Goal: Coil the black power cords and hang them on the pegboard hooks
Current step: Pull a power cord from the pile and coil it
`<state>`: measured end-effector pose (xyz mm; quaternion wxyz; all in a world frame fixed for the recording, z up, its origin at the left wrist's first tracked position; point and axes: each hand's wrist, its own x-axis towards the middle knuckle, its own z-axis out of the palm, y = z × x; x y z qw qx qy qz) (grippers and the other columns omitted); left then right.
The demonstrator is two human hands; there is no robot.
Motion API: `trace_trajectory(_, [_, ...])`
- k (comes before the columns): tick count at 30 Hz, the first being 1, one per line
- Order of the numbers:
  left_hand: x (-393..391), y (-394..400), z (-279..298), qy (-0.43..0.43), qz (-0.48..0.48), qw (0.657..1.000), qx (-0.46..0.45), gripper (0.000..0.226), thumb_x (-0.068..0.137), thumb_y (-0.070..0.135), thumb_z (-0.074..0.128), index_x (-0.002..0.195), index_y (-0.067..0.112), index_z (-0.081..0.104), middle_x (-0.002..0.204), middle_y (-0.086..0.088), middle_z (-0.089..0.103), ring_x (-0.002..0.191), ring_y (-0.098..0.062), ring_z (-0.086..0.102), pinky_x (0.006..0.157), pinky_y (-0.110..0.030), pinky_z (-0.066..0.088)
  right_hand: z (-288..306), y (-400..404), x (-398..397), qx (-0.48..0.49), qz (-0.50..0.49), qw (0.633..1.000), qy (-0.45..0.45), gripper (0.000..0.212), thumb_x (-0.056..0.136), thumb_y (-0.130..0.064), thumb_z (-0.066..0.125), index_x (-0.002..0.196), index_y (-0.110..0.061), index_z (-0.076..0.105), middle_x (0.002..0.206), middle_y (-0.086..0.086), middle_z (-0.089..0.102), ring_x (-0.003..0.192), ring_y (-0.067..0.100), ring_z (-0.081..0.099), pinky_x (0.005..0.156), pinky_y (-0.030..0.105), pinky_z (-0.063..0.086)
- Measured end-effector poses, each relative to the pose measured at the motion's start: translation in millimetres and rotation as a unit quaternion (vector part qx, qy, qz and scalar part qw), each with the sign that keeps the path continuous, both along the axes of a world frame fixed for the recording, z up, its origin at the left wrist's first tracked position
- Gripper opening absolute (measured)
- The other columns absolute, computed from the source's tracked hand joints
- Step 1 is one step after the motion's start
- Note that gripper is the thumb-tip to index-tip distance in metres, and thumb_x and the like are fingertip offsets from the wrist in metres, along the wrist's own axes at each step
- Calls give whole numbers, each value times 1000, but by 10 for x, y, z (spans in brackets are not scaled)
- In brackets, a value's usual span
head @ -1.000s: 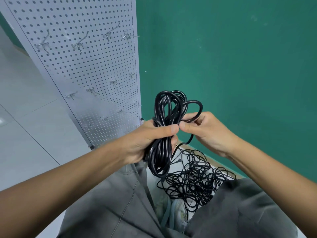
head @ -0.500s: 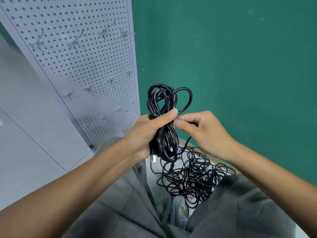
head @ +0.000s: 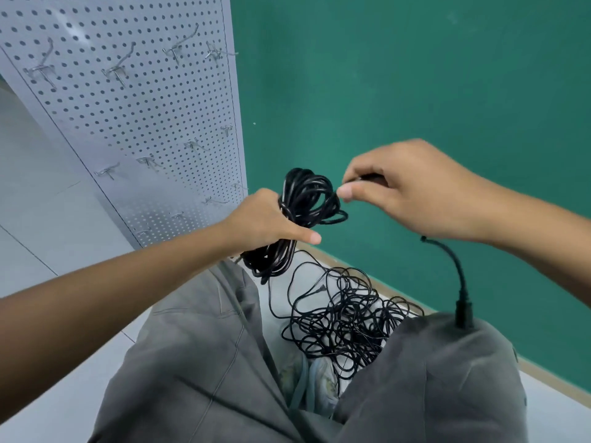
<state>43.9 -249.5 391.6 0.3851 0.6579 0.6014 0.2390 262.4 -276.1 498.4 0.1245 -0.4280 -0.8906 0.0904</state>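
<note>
Left hand: the left hand (head: 267,223) was closed round the middle of the coiled black power cord (head: 303,203), thumb stretched out to the right across the bundle; loops stood above the fist and hung below it
Right hand: the right hand (head: 412,190) was raised just right of the coil's top, thumb and forefinger pinched on a strand of the same cord; its fingers (head: 347,191) were blurred, so the exact grip on the strand could not be told
Cord end: a thicker length of cable ran down from under the right wrist to a black plug (head: 463,310) resting against the right knee of the grey trousers (head: 204,346)
Tangled cords: a loose heap of thin black cords (head: 345,318) lay on the floor between the legs, over pale shoes (head: 307,375); one strand rose from it to the coil
Pegboard: the grey pegboard (head: 137,100) stood to the left of the coil, with metal hooks (head: 116,70) in rows, all bare
Wall: a green wall (head: 415,75) filled the right side behind the hands
</note>
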Motion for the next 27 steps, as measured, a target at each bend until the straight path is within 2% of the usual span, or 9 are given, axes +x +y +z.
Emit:
trace_trajectory(3, [179, 45, 155, 93, -76, 993, -17, 63, 57, 58, 94, 67, 15, 48, 57, 5, 42, 52, -14, 37, 54, -30, 29, 148, 132, -184, 48, 35, 997, -50, 22, 99, -36, 63, 91, -17, 71, 79, -3, 67, 73, 18, 57, 71, 38, 46])
trace_trajectory(7, [305, 34, 341, 189, -190, 963, 29, 74, 54, 66, 92, 74, 6, 52, 64, -1, 52, 61, -18, 48, 58, -34, 39, 288, 349, -250, 7, 41, 999, -28, 18, 92, -34, 74, 91, -15, 75, 81, -5, 71, 75, 12, 62, 72, 27, 47])
trace_trajectory(15, [295, -212, 568, 79, -297, 946, 103, 58, 61, 49, 94, 74, 6, 57, 71, -13, 62, 61, -17, 52, 61, -33, 45, 164, 627, -62, -239, 57, 963, 112, 11, 98, -11, 65, 96, -11, 76, 79, -11, 74, 77, -2, 63, 76, 8, 45])
trace_trajectory(18, [221, -342, 617, -70, -288, 951, 89, 50, 62, 34, 92, 65, 6, 51, 57, 0, 49, 55, -7, 42, 53, -20, 36, -48, 614, 4, -351, 27, 902, 250, 23, 104, -13, 50, 99, 2, 66, 70, 1, 70, 65, 11, 64, 67, 16, 49])
trace_trajectory(20, [177, -424, 581, -143, -257, 952, 86, 43, 62, 28, 91, 65, 7, 53, 59, 12, 48, 57, -3, 43, 55, -16, 37, -203, 585, 10, -426, 23, 842, 331, 56, 103, -42, 50, 105, 14, 58, 89, 28, 54, 83, 35, 51, 78, 30, 44])
trace_trajectory(22, [151, -475, 503, -204, -216, 951, 79, 48, 61, 29, 93, 83, -3, 65, 73, 3, 63, 69, -6, 56, 67, -16, 48, -352, 525, -10, -513, 25, 761, 396, 92, 93, -75, 37, 110, 12, 59, 95, 35, 42, 90, 44, 40, 83, 41, 41])
trace_trajectory(24, [141, -503, 426, -266, -168, 946, 76, 50, 64, 30, 97, 100, 7, 73, 95, -5, 73, 89, -12, 67, 83, -16, 51, -491, 477, -57, -539, 44, 723, 430, 109, 86, -86, 20, 118, 8, 66, 115, 41, 57, 109, 54, 52, 103, 51, 42])
trace_trajectory(26, [138, -515, 361, -332, -116, 934, 64, 31, 66, 38, 84, 94, 25, 79, 89, -4, 75, 81, -13, 70, 78, -22, 55, -616, 386, -101, -540, 59, 705, 457, 124, 77, -91, 37, 135, 19, 47, 130, 48, 40, 110, 65, 34, 109, 58, 30])
trace_trajectory(27, [132, -525, 327, -358, -91, 928, 45, 20, 66, 41, 81, 84, 31, 80, 75, -1, 71, 67, -13, 65, 68, -27, 54, -660, 344, -110, -538, 57, 697, 471, 126, 73, -90, 50, 133, 21, 43, 122, 41, 38, 98, 54, 30, 98, 51, 32])
